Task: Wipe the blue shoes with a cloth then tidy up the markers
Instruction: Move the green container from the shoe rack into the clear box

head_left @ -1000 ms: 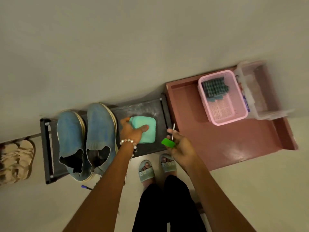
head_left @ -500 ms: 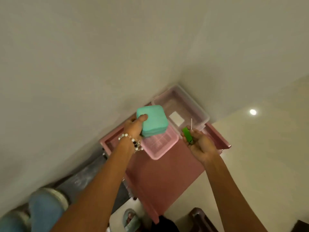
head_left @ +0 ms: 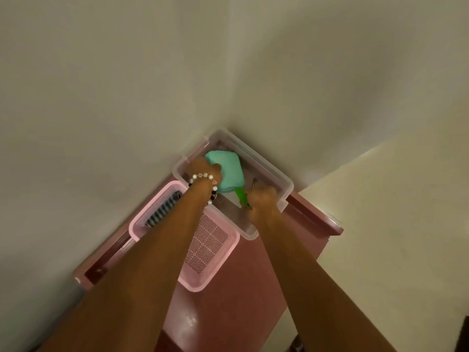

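**Putting things in the clear box**

The red table [head_left: 236, 301] sits in a wall corner, so room is tight. The clear box [head_left: 284, 182] touches the pink basket [head_left: 223, 250].

Left hand [head_left: 206, 171] grips the teal box [head_left: 229, 171]. Right hand [head_left: 262, 203] curls tight on a green marker [head_left: 240, 195].

Lower both slowly inside the rim, then let go. No shoes show.
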Demonstrator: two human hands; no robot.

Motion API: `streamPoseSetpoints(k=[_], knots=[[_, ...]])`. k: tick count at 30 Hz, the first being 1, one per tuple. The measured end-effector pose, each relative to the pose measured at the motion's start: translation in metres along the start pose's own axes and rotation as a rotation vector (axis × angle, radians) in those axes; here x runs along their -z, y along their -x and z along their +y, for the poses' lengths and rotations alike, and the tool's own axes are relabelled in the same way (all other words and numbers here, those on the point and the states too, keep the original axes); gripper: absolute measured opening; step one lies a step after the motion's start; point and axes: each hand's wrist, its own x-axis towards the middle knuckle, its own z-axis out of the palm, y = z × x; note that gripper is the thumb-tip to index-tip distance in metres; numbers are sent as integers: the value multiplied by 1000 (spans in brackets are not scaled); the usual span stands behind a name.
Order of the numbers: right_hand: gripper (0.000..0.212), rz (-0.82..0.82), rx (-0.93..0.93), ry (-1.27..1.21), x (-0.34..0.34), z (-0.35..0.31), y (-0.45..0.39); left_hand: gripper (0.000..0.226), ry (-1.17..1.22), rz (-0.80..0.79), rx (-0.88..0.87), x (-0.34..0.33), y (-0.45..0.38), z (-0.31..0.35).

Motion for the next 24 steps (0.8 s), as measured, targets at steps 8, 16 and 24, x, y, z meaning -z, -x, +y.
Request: streamPoseSetpoints(k=[8,16,24], knots=[[18,4,-79,-13,-2,0,17,33,-26,92,46,4,10,4],[19,-22,-97,-259,25,-12,87,24,548,31,73,47,63,-18],[27,-90,-27,-188,34,36,204,17,765,140,325,118,197,-140]])
